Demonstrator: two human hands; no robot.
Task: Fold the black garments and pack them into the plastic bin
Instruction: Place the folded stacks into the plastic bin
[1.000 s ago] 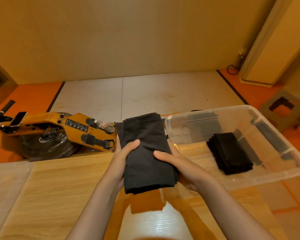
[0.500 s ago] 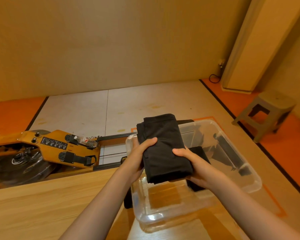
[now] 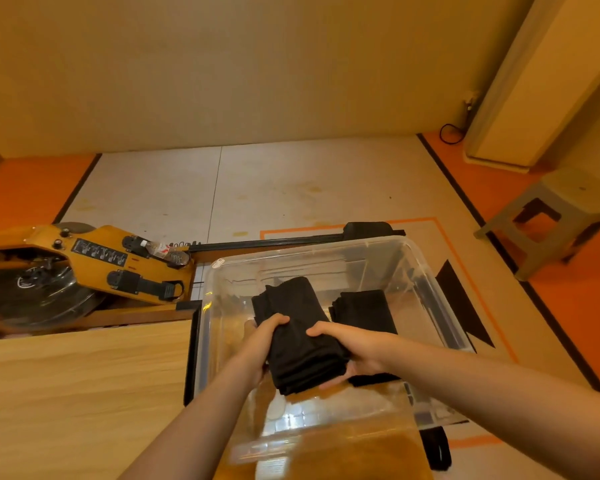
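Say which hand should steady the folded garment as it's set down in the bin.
Left, probably. The left hand grips the folded garment on the side over bare bin floor, with room to stay; the right hand sits right beside the packed garment and likely must slip out first.

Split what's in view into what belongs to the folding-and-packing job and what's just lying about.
Job:
folded black garment, gripped by left hand and right hand
second folded garment, lying in the bin
clear plastic bin

Lying about:
rowing machine
grey stool
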